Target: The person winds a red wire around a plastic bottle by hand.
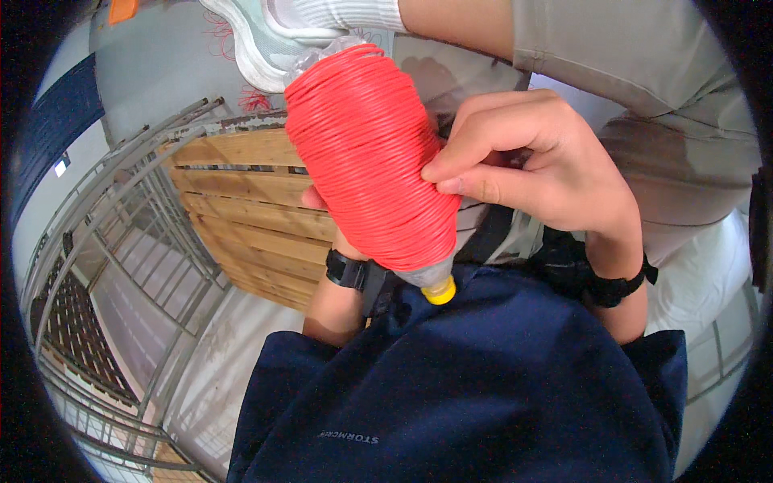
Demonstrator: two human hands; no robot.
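Observation:
A clear plastic bottle with a yellow cap [439, 291] is tightly wound with red cord [362, 153] over nearly its whole length. It lies tilted in front of my chest, cap end toward me. My left hand [314, 198] holds it from behind and below; most of that hand is hidden by the coils, with only a fingertip and the wrist showing. On the coils' right side, the thumb and index finger of my right hand [547, 153] pinch together at the red cord. Both wrists wear black bands.
At the left stand a slatted wooden panel [250, 213] and a grey metal rack [153, 233]. A leg in a white sock [342, 14] and pale shoe [250, 48] crosses the top. Loose red strands [255, 100] lie beside the shoe. White sacking [700, 282] is at the right.

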